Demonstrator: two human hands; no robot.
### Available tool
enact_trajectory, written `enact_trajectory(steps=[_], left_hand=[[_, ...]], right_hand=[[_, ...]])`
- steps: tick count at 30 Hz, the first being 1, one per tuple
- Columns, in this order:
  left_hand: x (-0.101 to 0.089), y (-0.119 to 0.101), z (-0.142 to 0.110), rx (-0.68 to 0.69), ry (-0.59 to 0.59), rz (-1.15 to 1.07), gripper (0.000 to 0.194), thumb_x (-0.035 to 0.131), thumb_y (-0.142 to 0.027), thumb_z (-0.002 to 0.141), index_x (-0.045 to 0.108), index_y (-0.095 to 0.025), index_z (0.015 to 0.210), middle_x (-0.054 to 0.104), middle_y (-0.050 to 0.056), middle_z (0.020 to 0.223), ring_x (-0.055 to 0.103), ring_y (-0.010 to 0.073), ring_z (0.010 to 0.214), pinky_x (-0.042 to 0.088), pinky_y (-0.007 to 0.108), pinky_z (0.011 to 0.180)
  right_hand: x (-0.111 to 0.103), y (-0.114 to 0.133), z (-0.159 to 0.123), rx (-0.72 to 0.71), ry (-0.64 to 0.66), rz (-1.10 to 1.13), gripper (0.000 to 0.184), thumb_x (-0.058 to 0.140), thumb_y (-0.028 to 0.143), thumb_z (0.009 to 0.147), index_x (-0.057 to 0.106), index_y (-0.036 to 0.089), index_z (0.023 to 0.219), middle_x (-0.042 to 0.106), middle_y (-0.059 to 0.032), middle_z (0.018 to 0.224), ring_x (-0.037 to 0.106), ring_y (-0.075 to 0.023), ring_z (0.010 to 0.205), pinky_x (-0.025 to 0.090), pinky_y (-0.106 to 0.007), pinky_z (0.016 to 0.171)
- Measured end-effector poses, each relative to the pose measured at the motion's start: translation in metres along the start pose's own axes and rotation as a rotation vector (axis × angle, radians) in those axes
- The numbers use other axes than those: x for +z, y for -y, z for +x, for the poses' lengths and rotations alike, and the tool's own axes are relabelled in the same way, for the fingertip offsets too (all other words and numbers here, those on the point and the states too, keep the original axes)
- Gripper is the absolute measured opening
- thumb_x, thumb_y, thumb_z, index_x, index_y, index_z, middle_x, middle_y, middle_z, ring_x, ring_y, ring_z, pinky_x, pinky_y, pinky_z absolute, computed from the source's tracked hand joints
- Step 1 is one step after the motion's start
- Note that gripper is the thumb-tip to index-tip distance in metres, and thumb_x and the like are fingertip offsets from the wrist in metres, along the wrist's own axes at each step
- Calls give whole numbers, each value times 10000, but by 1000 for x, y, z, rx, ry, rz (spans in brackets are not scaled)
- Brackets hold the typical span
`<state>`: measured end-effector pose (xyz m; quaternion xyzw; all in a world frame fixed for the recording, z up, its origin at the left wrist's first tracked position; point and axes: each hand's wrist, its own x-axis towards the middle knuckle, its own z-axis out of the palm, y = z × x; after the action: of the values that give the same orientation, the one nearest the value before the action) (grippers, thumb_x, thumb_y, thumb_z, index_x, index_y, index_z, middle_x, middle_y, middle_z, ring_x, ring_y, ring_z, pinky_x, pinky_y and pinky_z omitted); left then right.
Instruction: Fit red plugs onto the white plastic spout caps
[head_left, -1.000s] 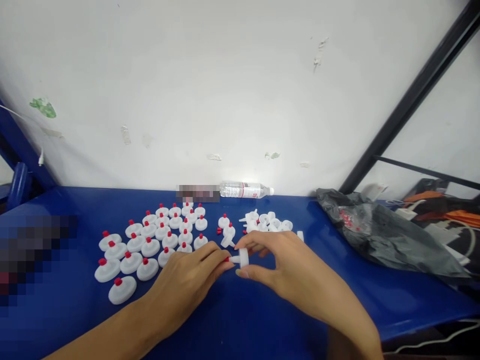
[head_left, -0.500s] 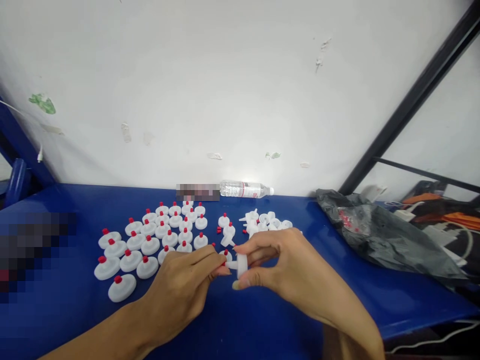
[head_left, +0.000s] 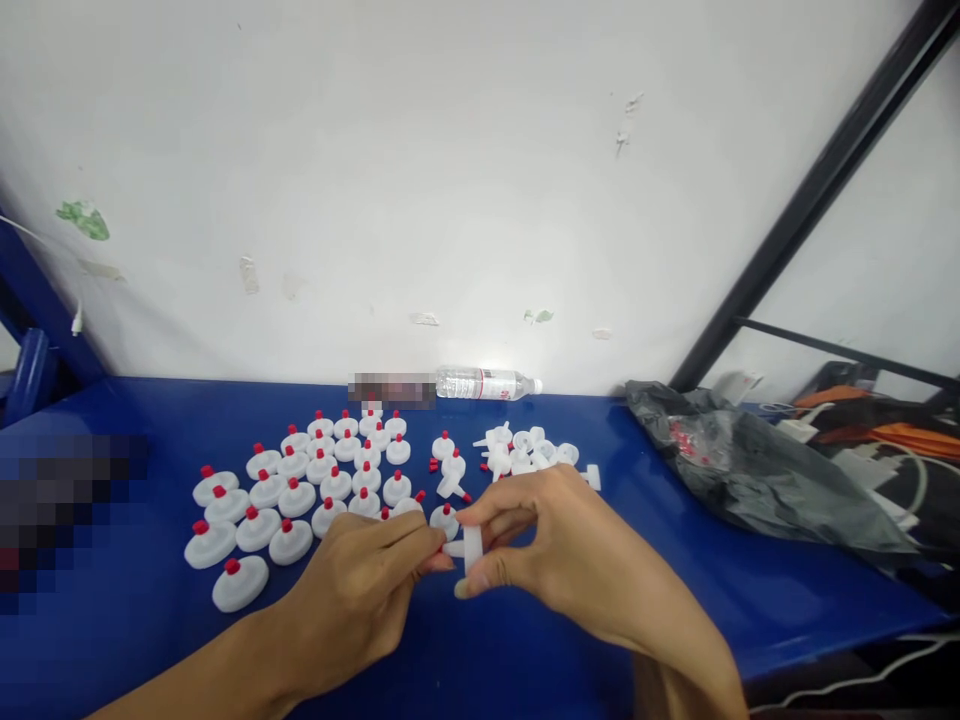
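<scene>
A white plastic nozzle cap point(head_left: 472, 550) lies sideways between my hands, its spout pointing left. My right hand point(head_left: 555, 540) is closed, thumb and fingers pinching its round base. At the spout's tip my left hand point(head_left: 375, 570) is closed in a pinch over a small red tip cap, now almost hidden by the fingers. Just behind the hands stands a white nozzle cap with a red tip point(head_left: 445, 522). Many finished-looking red-tipped caps point(head_left: 240, 585) stand upright in rows at the left. Loose white caps without red tips point(head_left: 525, 450) lie heaped beyond my right hand.
Small red tips point(head_left: 433, 466) lie by two red-tipped caps in the middle of the blue table point(head_left: 480, 660). A clear plastic bottle point(head_left: 487, 384) lies against the wall. At the right are a dark plastic bag point(head_left: 780, 500) with a clear bag of red pieces point(head_left: 697, 440), and cables.
Both hands and the nozzle cap between them have shifted slightly down and left in view. My left fingers now cover the red tip cap more. The view has tilted a little.
</scene>
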<state>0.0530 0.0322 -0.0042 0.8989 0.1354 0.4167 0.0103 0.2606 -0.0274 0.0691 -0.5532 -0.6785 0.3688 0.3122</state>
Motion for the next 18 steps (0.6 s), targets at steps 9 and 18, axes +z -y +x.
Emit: enact_trajectory(steps=[9, 18], left_hand=[[11, -9, 0, -45, 168, 76, 183, 465, -195, 1043, 602, -195, 922, 636, -14, 730, 572, 127, 542, 341, 286, 497], [10, -2, -2, -186, 131, 124, 179, 497, -228, 1025, 614, -230, 1160, 716, -17, 862, 684, 156, 650, 394, 292, 546]], right_hand=[[-9, -2, -8, -34, 86, -450, 193, 812, 233, 815, 775, 311, 988, 780, 43, 917, 700, -190, 919, 458, -269, 815], [-6, -18, -3, 72, 38, -604, 230, 790, 248, 839, 738, 246, 1063, 709, -32, 1106, 637, -228, 1075, 432, -316, 898]])
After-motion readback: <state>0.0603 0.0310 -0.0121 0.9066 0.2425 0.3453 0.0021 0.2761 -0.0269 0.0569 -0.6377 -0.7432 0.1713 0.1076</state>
